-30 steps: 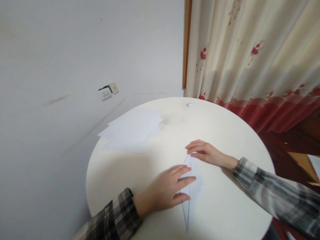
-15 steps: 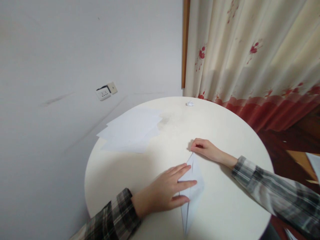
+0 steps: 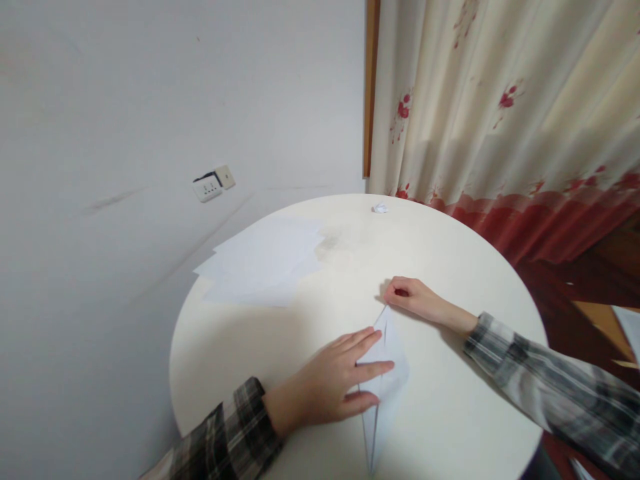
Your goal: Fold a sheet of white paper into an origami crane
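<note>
Presently, the folded paper (image 3: 395, 390) lies on the near part of the round white table (image 3: 470, 267). It has a long kite-like form, with one tip toward the table's near edge and the other toward its middle – a seam runs along its length.

The left hand (image 3: 333, 377) is laid flat from the left, its thumb and fingers spread apart, and it presses the paper against the table. The right hand (image 3: 417, 300) is at the far tip; its thumb and fingertips come together there – whether the tip is between them, I cannot tell. Both arms wear plaid sleeves (image 3: 530, 373).

On the left far part of the table lie loose white sheets (image 3: 265, 260), overlapping. A small crumpled paper (image 3: 380, 208) rests near the table's far edge. Behind the table are a wall socket (image 3: 207, 188), on the left, and a flowered curtain (image 3: 460, 100), on the right.
</note>
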`<state>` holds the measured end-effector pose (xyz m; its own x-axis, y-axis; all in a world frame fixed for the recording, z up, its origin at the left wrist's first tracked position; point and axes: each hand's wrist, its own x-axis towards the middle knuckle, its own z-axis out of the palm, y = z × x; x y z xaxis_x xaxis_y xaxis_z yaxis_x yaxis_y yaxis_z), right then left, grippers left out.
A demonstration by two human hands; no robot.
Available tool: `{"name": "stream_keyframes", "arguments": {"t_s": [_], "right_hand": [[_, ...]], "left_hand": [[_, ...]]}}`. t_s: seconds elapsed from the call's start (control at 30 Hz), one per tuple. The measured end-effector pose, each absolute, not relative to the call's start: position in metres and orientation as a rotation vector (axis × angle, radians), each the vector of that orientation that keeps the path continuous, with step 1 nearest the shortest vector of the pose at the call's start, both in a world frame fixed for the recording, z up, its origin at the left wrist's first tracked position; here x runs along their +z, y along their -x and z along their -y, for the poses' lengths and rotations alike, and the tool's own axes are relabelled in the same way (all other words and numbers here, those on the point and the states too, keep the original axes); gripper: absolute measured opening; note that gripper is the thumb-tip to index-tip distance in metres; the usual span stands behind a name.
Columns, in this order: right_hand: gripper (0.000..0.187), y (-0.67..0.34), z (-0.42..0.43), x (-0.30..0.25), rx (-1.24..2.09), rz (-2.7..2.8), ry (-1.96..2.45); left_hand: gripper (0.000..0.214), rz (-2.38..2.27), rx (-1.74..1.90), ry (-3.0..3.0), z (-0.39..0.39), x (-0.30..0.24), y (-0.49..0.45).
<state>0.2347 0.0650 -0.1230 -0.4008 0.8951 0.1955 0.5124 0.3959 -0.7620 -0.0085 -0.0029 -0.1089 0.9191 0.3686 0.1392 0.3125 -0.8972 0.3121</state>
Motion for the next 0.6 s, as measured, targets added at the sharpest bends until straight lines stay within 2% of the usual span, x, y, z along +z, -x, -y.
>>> {"name": "stream_keyframes", "arguments": {"t_s": [0.4,0.6], "right_hand": [[0.023,-0.2356,-0.0655,-0.1274,1.122,1.826,1.138],[0.018,-0.2351,-0.0652,-0.1300,1.082,1.857,1.119]], "left_hand": [[0.047,-0.517,0.274,-2.792,0.0030,-0.1090,0.0096],[0.046,-0.514,0.273,-2.768,0.0037,-0.1063,0.0081]]}}
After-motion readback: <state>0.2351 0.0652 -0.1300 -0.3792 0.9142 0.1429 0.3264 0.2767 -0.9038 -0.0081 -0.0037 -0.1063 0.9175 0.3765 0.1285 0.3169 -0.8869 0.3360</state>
